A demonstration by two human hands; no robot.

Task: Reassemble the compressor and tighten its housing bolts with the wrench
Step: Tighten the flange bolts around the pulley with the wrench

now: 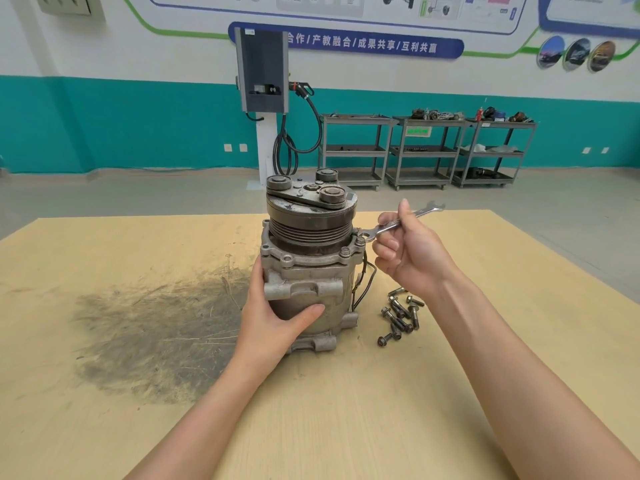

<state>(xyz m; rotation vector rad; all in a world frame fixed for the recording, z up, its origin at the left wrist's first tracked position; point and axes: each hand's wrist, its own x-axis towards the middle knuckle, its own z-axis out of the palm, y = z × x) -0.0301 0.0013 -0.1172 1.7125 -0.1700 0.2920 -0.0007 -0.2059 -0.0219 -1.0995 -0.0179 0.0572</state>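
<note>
Two bare forearms reach up from the bottom edge of the frame over a pale yellow wooden tabletop (450,375) that bears a broad dark grey smear (156,327) at centre left. At centre stands the grey cast-metal compressor (308,282), upright on its end, with a dark grooved pulley and a flat clutch plate on top.

The left hand (273,317) grips the compressor's lower body, palm against its left side and thumb curled across the front. The right hand (412,251), just right of the pulley, pinches a slim silver open-ended wrench (398,221) between thumb and fingers, the remaining fingers loosely curled. The wrench slants up to the right; its lower open end sits at a bolt head (360,241) on the right rim of the housing flange, though whether it is fully seated cannot be told. Another bolt head (345,251) shows on the flange near it.

Right of the compressor's base, a loose cluster of dark flanged bolts (400,315) lies on the tabletop.

Further back, at upper centre, a grey wall-mounted charging unit with a looped black cable (262,72) stands against a teal and white wall, and three grey metal shelf trolleys (426,150) stand to its right.
</note>
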